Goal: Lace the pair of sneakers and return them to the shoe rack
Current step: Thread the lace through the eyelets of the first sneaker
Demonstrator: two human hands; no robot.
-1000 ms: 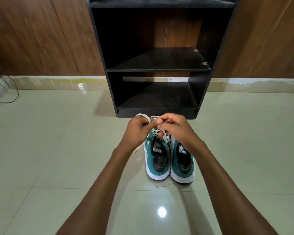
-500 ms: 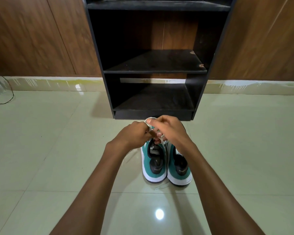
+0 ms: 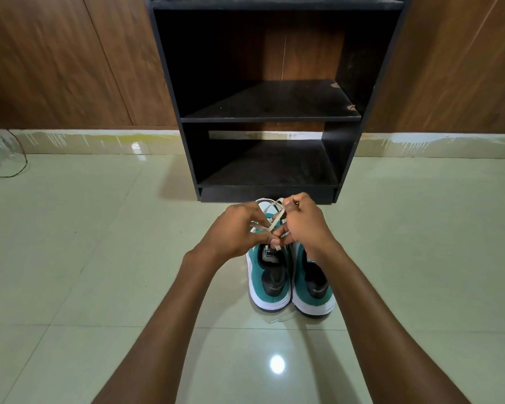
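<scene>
Hands: your left hand (image 3: 239,228) and right hand (image 3: 303,223) are pinching the lace (image 3: 274,215) together.
Shoe: the left sneaker (image 3: 270,275) is lying directly under them, toe pointing away.

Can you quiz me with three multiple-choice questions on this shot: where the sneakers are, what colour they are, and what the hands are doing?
1. Where are the sneakers?
A. On the middle shelf
B. On the floor before the shoe rack
C. On the bottom shelf

2. What colour are their uppers?
A. Red
B. Yellow
C. Teal

3. What do the left hand and right hand hold?
A. The white lace
B. Nothing
C. A brush

Answers: B, both stand on the tiles; C, teal with white soles; A, lace loops run between both hands.
</scene>
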